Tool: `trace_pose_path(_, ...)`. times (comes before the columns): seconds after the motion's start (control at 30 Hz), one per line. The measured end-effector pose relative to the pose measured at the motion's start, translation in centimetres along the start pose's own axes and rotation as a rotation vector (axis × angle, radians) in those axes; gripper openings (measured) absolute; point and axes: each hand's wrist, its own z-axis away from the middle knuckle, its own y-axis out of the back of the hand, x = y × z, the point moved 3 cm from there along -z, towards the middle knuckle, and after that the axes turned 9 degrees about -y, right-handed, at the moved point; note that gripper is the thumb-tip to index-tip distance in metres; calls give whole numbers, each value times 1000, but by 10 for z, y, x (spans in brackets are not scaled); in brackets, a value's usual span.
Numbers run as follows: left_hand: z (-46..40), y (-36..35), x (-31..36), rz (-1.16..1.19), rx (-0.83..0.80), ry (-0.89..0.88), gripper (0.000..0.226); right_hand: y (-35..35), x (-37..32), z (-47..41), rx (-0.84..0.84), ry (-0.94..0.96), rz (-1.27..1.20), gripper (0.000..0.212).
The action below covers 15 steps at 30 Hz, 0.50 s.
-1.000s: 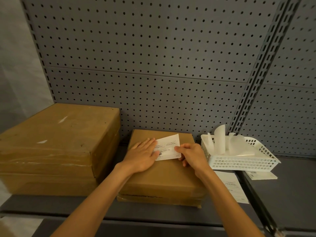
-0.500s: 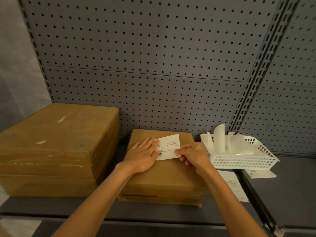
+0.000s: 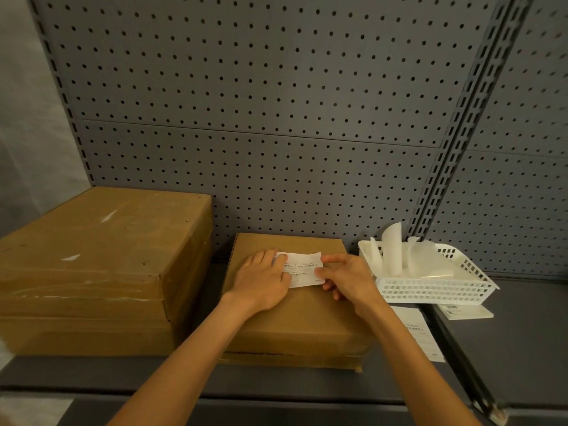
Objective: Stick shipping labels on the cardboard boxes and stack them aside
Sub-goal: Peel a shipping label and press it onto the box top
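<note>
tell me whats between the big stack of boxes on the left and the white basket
In the head view, the small cardboard box sits between them, with both hands on its label.
</note>
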Motion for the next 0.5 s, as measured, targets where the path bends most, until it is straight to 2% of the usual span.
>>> trace_pose_path(0.13, -2, -2, 0, 31, 56, 0, 42, 2, -1, 1, -7, 17, 12, 23)
trace_pose_path(0.27, -1, -3, 0, 42, 32, -3, 47, 10, 3, -1, 45, 45, 41, 16)
trace_pose_path(0.37, -1, -5, 0, 23, -31, -33, 53, 16, 5, -8, 168, 108, 177, 14)
trace_pose_path(0.5, -2, -6, 0, 13, -101, -47, 51, 16, 2, -17, 352, 296, 416, 19)
